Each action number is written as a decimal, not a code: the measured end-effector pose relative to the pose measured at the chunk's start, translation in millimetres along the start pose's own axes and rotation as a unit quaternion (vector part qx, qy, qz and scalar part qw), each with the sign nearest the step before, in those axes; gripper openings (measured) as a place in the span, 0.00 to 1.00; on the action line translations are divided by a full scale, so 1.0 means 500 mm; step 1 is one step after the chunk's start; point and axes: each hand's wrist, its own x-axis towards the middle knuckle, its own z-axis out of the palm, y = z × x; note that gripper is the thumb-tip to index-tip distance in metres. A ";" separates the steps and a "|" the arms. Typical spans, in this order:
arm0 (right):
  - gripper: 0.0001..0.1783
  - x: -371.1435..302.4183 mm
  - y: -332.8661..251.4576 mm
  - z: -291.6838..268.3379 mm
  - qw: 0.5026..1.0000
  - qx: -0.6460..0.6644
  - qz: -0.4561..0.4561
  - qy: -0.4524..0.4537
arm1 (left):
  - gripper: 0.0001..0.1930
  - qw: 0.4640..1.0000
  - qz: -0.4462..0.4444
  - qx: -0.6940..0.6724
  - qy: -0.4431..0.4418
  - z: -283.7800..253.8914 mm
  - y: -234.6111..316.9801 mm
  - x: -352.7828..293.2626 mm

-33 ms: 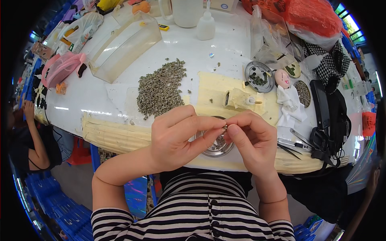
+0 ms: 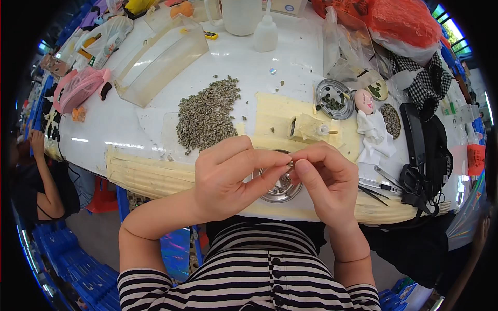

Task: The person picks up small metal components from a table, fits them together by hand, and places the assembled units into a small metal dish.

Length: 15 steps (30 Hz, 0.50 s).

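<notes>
My left hand (image 2: 225,173) and my right hand (image 2: 329,186) meet fingertip to fingertip over a round steel dish (image 2: 281,197). Both are closed in a pinch on a tiny metal part (image 2: 291,163); the fingers cover most of it, so its exact kind is unclear. Small shiny pieces lie in the dish, partly hidden by my hands. Just beyond them stands a small block wrapped in cream tape (image 2: 309,128), with a white nozzle-like piece on its near side. To the left spreads a heap of small metal parts (image 2: 207,116).
At right are a clear round dish (image 2: 319,110) of dark bits, crumpled white tissue (image 2: 374,137), tweezers (image 2: 372,195) and a black bag (image 2: 436,150). A clear bin (image 2: 161,59), white squeeze bottle (image 2: 266,36) and pink mesh item (image 2: 80,88) stand farther off. Another person's arm (image 2: 49,186) shows at far left.
</notes>
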 end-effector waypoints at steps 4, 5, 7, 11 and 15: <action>0.07 -0.004 -0.001 -0.013 0.998 -0.024 -0.022 0.047 | 0.11 1.000 -0.002 0.008 -0.005 -0.002 0.003 0.003; 0.07 -0.004 -0.002 -0.012 0.998 -0.034 -0.021 0.040 | 0.11 1.000 0.003 0.009 -0.003 -0.001 0.002 0.003; 0.07 -0.003 -0.006 -0.009 0.998 -0.054 -0.020 0.025 | 0.11 1.000 0.012 0.013 0.002 0.001 -0.001 0.002; 0.07 -0.003 -0.003 -0.005 0.999 0.006 0.029 -0.019 | 0.12 0.999 0.031 0.015 0.004 0.007 -0.004 0.000; 0.06 -0.005 0.003 -0.008 0.999 0.024 0.025 -0.018 | 0.12 0.999 0.030 0.021 0.004 0.008 -0.003 0.000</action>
